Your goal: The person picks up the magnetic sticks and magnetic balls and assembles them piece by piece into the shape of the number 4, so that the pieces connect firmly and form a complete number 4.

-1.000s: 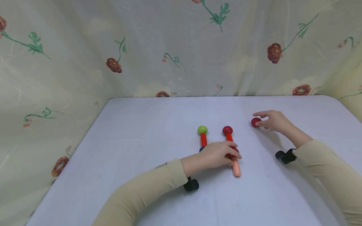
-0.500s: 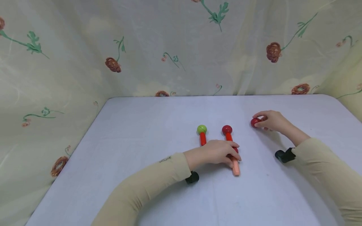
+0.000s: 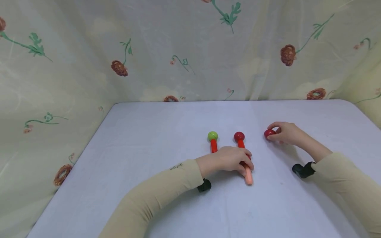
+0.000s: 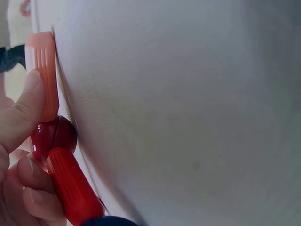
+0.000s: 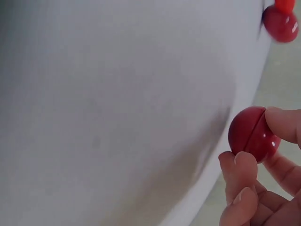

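Observation:
In the head view my left hand (image 3: 230, 159) grips the middle of a rod-and-ball chain lying on the table. Seen from the left wrist, the thumb presses a peach rod (image 4: 43, 75) and curled fingers lie by a red ball joint (image 4: 54, 136) and the red rod (image 4: 73, 186) beyond it. Another red ball (image 3: 239, 136) caps the chain's far end. To the right, my right hand (image 3: 287, 134) pinches a loose red ball (image 5: 251, 134) between thumb and fingers; a groove runs round it.
Left of the chain lies a second piece, a green ball (image 3: 212, 136) on a red rod (image 3: 214, 146), partly hidden behind my left hand. A dark blue ball (image 4: 108, 221) shows at the left wrist view's bottom edge. Floral cloth (image 3: 190, 49) hangs behind the white table (image 3: 154, 132).
My right hand has closed its fingers round the loose red ball and drawn it slightly nearer. The left hand has stayed on the chain, its forearm shifting slightly.

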A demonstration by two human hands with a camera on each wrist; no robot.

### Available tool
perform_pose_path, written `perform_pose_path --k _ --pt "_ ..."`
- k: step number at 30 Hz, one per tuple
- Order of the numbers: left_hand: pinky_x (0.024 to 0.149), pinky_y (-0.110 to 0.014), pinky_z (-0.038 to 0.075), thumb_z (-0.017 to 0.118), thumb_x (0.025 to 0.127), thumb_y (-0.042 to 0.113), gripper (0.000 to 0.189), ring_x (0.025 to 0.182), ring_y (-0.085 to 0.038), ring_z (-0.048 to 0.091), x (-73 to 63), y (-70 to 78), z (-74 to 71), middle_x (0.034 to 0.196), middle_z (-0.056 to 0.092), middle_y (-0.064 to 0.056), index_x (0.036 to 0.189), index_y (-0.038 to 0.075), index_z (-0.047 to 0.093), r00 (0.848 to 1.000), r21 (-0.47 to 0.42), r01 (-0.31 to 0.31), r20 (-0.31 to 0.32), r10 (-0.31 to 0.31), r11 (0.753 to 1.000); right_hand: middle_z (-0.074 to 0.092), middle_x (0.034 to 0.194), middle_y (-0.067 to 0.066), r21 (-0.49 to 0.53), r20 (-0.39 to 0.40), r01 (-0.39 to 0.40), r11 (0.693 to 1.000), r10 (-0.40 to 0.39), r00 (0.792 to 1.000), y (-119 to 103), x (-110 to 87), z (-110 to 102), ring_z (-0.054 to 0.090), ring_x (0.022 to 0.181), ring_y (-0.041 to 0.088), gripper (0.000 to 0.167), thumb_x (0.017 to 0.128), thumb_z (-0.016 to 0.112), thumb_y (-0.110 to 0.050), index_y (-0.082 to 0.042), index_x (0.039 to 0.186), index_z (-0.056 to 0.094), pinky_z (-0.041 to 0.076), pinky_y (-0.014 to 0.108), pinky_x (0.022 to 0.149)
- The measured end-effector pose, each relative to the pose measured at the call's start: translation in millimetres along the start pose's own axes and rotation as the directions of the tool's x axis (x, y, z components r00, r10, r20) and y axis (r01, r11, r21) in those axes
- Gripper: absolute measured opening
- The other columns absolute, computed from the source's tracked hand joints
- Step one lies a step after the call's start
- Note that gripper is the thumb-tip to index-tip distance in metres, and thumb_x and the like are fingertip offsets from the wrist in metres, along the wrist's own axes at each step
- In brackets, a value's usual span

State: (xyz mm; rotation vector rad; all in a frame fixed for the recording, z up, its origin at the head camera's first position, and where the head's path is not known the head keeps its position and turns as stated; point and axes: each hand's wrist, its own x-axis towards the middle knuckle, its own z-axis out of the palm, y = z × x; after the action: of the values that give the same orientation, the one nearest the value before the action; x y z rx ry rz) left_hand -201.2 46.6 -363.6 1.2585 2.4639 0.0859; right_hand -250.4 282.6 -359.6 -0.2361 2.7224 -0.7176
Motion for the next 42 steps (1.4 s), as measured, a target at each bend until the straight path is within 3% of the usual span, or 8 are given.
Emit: perform_pose_path --k 10,17,24,29,35,42 --pt "0.080 -0.018 0.040 0.063 0.085 0.033 0.030 0.119 -0.004 0.043 0.5 0.8 -0.1 0.133 0.046 0.009 0.115 0.035 0.063 1.000 0.002 0.000 -0.013 0.000 1.000 0.058 0.084 0.007 0.029 0.136 0.122 0.992 -0.125 0.983 -28 -53.7 22 0.052 0.062 0.014 0.043 0.082 0.067 -0.024 0.003 0.112 0.052 0.048 0.027 0.056" --pt "0.078 -0.018 0.039 0.064 0.085 0.032 0.027 0.119 -0.003 0.042 0.8 0.1 1.7 0.131 0.048 0.010 0.112 0.035 0.065 1.000 -0.013 0.006 -0.025 -0.006 1.000 0.056 0.080 -0.003 0.061 0.237 0.210 0.976 -0.219 0.947 -41 -89.3 48 0.049 0.061 0.010 0.030 0.080 0.068 -0.021 -0.005 0.103 0.057 0.042 0.022 0.053" --pt "0.079 -0.019 0.041 0.063 0.085 0.033 0.028 0.119 -0.004 0.044 0.9 0.0 1.7 0.132 0.048 0.009 0.113 0.034 0.065 1.000 0.010 -0.002 -0.027 0.003 1.000 0.056 0.079 -0.006 0.094 0.286 0.284 0.954 -0.299 0.910 -48 -100.1 62 0.045 0.055 0.004 0.028 0.078 0.070 -0.021 -0.008 0.100 0.060 0.039 0.019 0.051" --pt "0.080 -0.020 0.041 0.063 0.084 0.035 0.028 0.118 -0.004 0.046 2.6 -0.5 1.4 0.132 0.049 0.010 0.112 0.034 0.065 0.999 0.014 -0.012 -0.038 0.012 1.000 0.056 0.077 -0.007 0.083 0.284 0.266 0.960 -0.279 0.917 -52 -100.7 65 0.046 0.057 0.004 0.029 0.075 0.073 -0.022 -0.008 0.097 0.062 0.041 0.019 0.053" --pt "0.080 -0.018 0.039 0.064 0.084 0.033 0.028 0.119 -0.002 0.043 3.7 -2.2 2.0 0.130 0.049 0.011 0.111 0.034 0.065 0.999 -0.048 -0.009 -0.038 0.008 0.999 0.053 0.070 -0.007 0.077 0.258 0.252 0.965 -0.263 0.930 -56 -100.6 69 0.046 0.061 0.004 0.029 0.071 0.077 -0.024 -0.009 0.091 0.062 0.039 0.019 0.054" --pt "0.077 -0.015 0.037 0.064 0.085 0.030 0.027 0.119 0.000 0.042 2.5 -2.4 1.7 0.129 0.050 0.012 0.111 0.033 0.065 0.999 -0.112 0.000 -0.044 -0.005 0.994 0.051 0.068 -0.002 0.174 0.254 0.182 0.968 -0.222 0.941 -61 -100.1 74 0.047 0.055 0.009 0.035 0.069 0.079 -0.020 -0.005 0.090 0.055 0.041 0.021 0.049"
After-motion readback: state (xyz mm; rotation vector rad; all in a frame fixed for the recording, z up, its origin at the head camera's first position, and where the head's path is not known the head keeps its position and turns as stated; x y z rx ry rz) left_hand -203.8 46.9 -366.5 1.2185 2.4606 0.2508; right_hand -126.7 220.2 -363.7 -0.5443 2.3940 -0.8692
